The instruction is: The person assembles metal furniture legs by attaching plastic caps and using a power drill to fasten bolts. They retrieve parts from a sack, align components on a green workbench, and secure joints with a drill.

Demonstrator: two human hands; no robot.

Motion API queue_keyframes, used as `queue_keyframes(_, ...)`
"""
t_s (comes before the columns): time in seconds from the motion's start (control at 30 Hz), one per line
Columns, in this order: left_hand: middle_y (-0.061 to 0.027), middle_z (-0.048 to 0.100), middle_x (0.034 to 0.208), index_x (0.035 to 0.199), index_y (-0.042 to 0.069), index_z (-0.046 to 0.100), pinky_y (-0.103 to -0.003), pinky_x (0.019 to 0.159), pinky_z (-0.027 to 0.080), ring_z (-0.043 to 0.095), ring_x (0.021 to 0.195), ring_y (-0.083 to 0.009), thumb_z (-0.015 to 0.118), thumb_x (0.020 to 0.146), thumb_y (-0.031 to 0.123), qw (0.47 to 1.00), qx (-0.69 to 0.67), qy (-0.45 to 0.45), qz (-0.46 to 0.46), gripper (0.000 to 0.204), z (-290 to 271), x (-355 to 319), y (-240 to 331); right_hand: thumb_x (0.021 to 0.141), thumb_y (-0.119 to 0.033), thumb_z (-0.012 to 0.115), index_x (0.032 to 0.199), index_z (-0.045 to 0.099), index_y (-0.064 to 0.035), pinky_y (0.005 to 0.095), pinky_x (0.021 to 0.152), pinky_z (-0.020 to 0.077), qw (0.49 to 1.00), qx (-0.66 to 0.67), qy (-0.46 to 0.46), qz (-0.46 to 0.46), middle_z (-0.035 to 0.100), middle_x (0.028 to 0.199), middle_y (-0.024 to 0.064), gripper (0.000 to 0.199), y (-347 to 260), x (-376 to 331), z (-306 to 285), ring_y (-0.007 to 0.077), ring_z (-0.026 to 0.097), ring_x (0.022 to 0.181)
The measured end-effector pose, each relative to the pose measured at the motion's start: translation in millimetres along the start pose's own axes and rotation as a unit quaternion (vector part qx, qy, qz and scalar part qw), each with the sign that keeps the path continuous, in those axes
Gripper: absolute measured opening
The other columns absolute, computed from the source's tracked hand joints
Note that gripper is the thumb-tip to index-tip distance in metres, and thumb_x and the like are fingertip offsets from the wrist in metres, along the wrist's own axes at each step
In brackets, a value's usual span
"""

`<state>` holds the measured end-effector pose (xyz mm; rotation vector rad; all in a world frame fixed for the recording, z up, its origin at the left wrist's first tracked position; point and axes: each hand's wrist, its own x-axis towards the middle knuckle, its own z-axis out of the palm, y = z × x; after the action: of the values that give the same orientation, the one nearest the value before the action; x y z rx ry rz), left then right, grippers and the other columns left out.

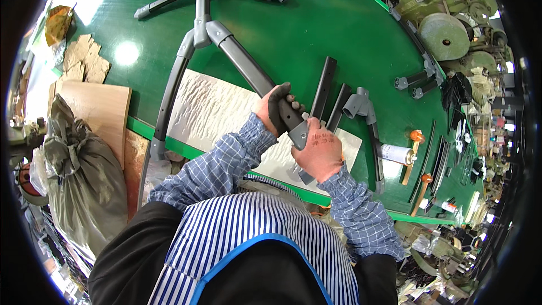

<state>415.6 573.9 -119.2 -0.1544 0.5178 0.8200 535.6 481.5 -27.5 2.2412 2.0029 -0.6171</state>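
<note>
A dark tube frame with grey plastic joints [201,31] lies over the near edge of the work table. My left hand [275,108], in an orange glove with dark fingers, is closed around its slanting dark tube [248,65]. At that tube's lower end my right hand [317,149], also gloved, grips the grey end fitting [299,134]. Two loose dark tubes [324,87] stick out beyond my right hand, and their near ends are partly hidden by it. Just to the right lies another dark tube with a grey branched joint [357,103].
Under my hands is a crinkled pale sheet [212,107] on the green table [271,28]. To the right are a spray can [398,154], two orange-headed mallets [416,136] and thin dark rods [437,164]. A wooden board [101,110] and a grey-green sack [84,164] stand left.
</note>
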Motion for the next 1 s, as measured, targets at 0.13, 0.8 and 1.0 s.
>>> queue_keyframes(0.13,-0.0102,0.067,0.086,0.109,0.003,0.064,-0.038,0.071,0.056,0.068,0.077,-0.0227,0.07,0.091,0.033,0.907,0.408,0.099,-0.044,0.036,-13.7,-34.9,21.8,0.071,-0.031,0.077,0.118,0.048,-0.0054,0.0435,0.083,0.0512,0.999,0.031,0.006,-0.007,0.065,0.103,0.0157,0.061,26.5,-25.2,11.5,0.0325,0.064,0.099)
queue_keyframes(0.8,-0.0119,0.063,0.086,0.112,0.01,0.065,-0.043,0.071,0.05,0.063,0.08,-0.0299,0.081,0.063,0.033,-0.154,0.874,-0.353,0.295,0.056,136.6,9.1,102.8,0.078,-0.024,0.079,0.135,0.051,-0.0089,0.0435,0.103,0.0415,0.9,0.229,0.338,0.155,0.052,0.133,0.0174,0.065,242.6,-153.4,115.6,0.0312,0.049,0.123)
queue_keyframes(1.0,-0.0131,0.066,0.081,0.105,0.013,0.06,-0.048,0.07,0.052,0.068,0.082,-0.0352,0.07,0.074,0.033,-0.046,0.994,-0.062,0.08,0.039,138.6,12.0,123.6,0.098,-0.008,0.058,0.121,0.059,0.0005,0.0324,0.094,0.0483,0.753,0.413,0.441,0.26,0.064,0.111,0.0091,0.024,358.6,-184.3,148.8,0.0209,0.061,0.103)
